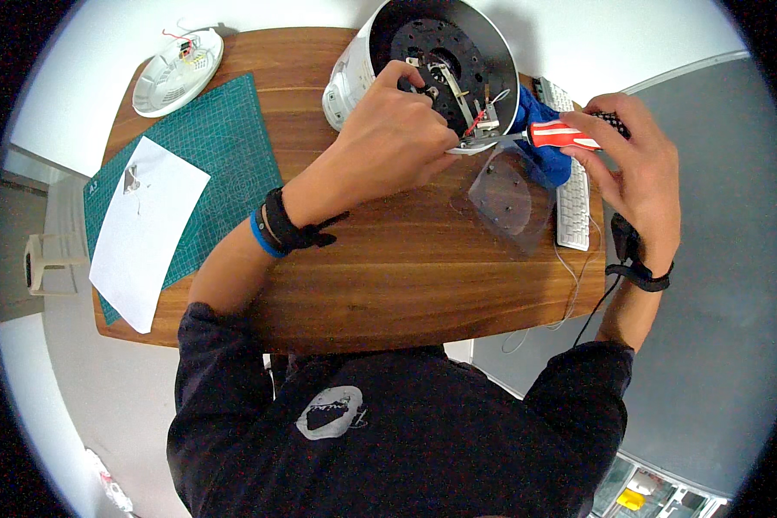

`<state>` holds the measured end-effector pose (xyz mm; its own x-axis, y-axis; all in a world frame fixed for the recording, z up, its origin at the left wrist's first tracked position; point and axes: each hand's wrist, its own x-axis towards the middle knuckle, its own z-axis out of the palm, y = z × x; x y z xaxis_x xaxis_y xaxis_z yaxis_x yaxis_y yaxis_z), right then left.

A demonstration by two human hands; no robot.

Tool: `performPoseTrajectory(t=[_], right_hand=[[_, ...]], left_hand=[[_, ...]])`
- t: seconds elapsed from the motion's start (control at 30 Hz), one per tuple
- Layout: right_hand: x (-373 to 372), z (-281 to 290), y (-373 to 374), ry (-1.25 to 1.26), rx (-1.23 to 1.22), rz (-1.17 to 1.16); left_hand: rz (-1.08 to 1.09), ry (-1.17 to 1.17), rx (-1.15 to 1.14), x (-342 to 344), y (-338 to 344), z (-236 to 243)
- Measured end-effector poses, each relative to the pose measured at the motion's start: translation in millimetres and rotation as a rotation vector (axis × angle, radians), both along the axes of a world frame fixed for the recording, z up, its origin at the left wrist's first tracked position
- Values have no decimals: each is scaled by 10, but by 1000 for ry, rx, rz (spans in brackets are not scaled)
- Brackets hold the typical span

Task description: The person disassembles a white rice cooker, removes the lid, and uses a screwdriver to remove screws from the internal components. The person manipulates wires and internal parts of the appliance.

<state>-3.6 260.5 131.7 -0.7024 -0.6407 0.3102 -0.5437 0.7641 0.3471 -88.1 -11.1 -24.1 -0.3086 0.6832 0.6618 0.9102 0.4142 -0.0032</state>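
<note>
A white round appliance housing (345, 91) lies tipped, its open end toward me. Inside are a black perforated disc (406, 39), metal brackets (459, 93) and loose wires. My left hand (393, 129) reaches over the near rim with curled fingers; what the fingertips grip is hidden. My right hand (643, 164) holds a screwdriver (563, 135) by its red and white handle. Its shaft points left, with the tip by the metal parts at the housing's lower rim.
A clear plastic sheet (514, 194) with several small screws lies nearby. Blue cloth (540, 155) overlaps a white keyboard (572, 211) on the right. White paper (142, 242) covers part of a green cutting mat (233, 129). A white cover (160, 82) with wires sits far left.
</note>
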Motion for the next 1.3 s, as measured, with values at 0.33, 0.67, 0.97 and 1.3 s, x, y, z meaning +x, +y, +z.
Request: performPoseTrajectory(t=[0.33, 0.67, 0.97, 1.3], right_hand=[[50, 24, -9, 8, -41, 9], [147, 53, -63, -8, 5, -24], [112, 133, -112, -143, -158, 151], [117, 231, -159, -272, -350, 81]], left_hand=[[35, -40, -77, 7, -3, 4], [42, -44, -95, 14, 6, 19], [33, -32, -72, 9, 20, 9], [67, 1, -38, 24, 106, 15]])
